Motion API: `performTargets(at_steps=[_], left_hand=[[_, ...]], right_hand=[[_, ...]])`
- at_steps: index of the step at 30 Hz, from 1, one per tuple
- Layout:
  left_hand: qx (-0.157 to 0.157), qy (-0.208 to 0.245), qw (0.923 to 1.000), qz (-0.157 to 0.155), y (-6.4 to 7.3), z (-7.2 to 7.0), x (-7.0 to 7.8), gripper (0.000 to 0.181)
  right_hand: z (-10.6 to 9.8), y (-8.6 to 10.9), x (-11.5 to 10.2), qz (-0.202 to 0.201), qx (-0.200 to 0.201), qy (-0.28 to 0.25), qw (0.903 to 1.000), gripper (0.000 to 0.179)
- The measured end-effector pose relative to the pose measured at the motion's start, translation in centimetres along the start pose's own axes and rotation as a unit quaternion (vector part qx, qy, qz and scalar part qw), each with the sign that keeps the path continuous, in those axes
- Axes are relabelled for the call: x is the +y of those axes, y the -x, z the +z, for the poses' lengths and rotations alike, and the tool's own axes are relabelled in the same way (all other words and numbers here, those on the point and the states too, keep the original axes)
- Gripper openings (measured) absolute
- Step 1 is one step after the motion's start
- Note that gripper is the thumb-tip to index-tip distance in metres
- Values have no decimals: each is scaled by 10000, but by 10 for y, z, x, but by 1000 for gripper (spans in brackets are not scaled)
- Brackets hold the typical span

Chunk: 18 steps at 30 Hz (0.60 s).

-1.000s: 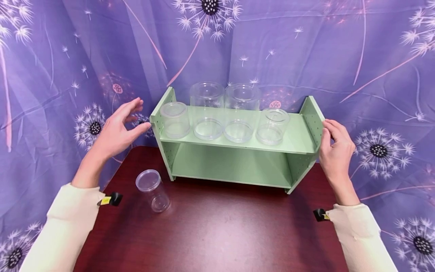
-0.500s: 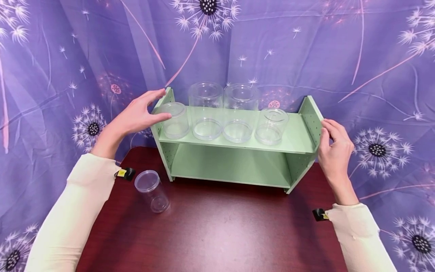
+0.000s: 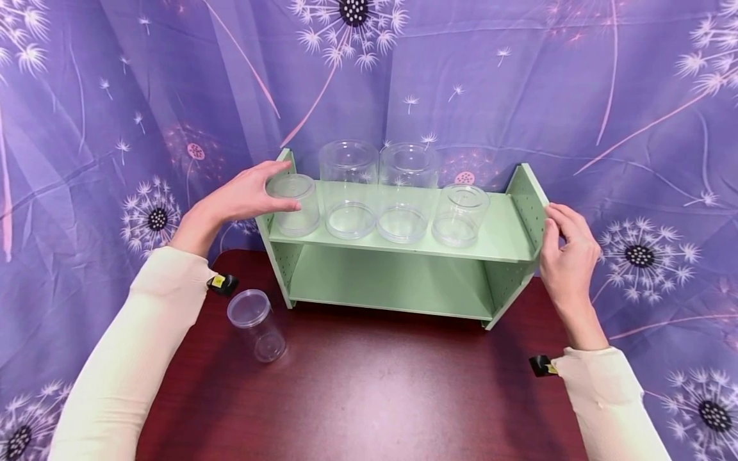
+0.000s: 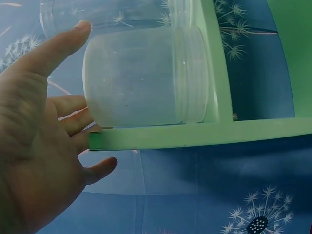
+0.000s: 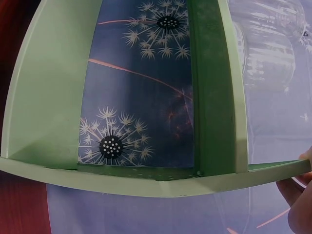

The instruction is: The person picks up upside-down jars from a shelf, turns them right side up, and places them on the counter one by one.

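Note:
My left hand (image 3: 245, 192) reaches over the left side of the green shelf (image 3: 398, 248), at the short clear plastic jar (image 3: 298, 214) on the top board. In the left wrist view, the thumb lies along one side of this jar (image 4: 136, 78) with the other fingers spread around its near end, partly behind the jar and the side panel. At the opposite end, my right hand (image 3: 569, 250) pinches the upper corner of the shelf's right side panel (image 3: 530, 205) between thumb and fingers. Only fingertips of that hand (image 5: 300, 204) show in the right wrist view.
Two tall clear jars (image 3: 348, 186) and another short jar (image 3: 461, 214) share the top board. A slim clear jar (image 3: 259, 326) stands upright on the dark red table (image 3: 369, 390), in front of the shelf's left end. A purple curtain (image 3: 473, 77) hangs close behind.
My left hand has moved right, from beside the shelf to around the top of the left short jar. The right hand keeps its pinch on the side panel.

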<state>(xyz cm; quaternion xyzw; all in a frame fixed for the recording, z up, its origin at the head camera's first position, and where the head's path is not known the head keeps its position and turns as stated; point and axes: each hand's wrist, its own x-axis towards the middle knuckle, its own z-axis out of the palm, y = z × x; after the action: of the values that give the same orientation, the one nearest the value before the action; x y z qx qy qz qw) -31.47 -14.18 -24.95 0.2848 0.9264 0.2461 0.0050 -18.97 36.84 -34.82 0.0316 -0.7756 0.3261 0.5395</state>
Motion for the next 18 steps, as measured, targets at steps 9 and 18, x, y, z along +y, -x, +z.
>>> performTargets(at_steps=[9, 18], left_hand=[[-199, -259, 9995, -33, -6, 6, -7, 98], [-427, -545, 9976, 24, -12, 10, -8, 97]], right_hand=[[0, 0, -1, 19, 2, 13, 10000, 23], [0, 1, -1, 7, -33, 77, 10000, 23]])
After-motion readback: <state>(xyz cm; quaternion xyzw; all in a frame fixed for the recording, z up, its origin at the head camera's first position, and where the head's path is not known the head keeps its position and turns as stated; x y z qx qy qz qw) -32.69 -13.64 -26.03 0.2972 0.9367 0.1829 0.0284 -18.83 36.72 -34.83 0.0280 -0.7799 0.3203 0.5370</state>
